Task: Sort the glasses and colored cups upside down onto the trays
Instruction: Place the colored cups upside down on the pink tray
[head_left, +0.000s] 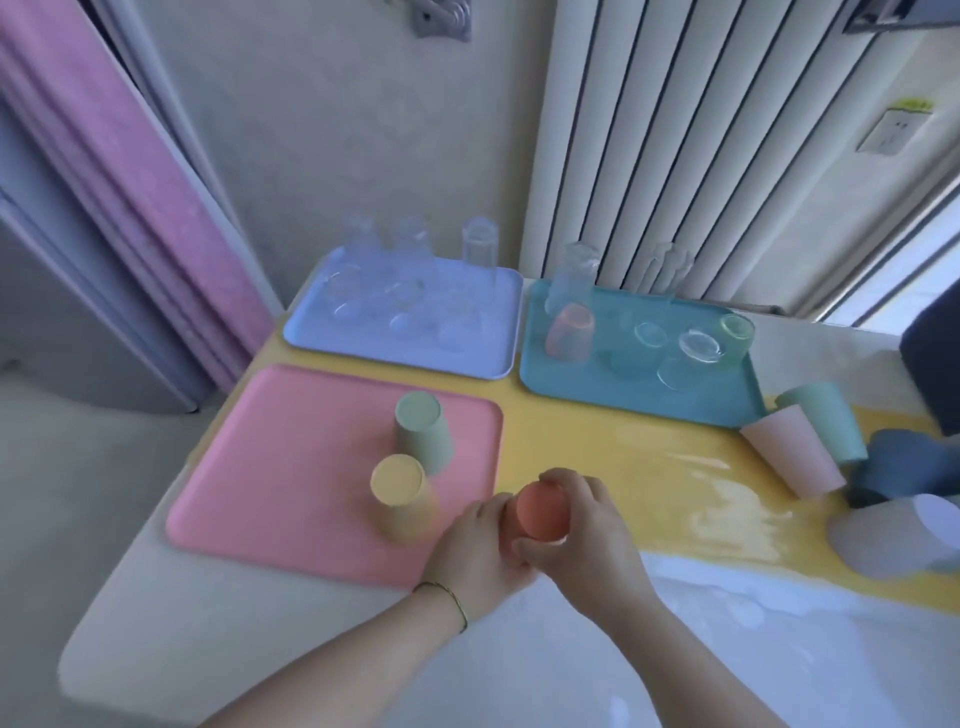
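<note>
Both hands hold an orange cup, bottom up, at the right edge of the pink tray. My left hand grips its left side and my right hand wraps its right side. On the pink tray a green cup and a yellow cup stand upside down. The lilac tray behind carries several clear glasses. The teal tray holds a pink cup, a green tinted glass and clear glasses.
To the right, a pink cup and a green cup lie on their sides on the yellow cloth. Beside them are a dark blue cup and a grey cup. A radiator and wall stand behind the table.
</note>
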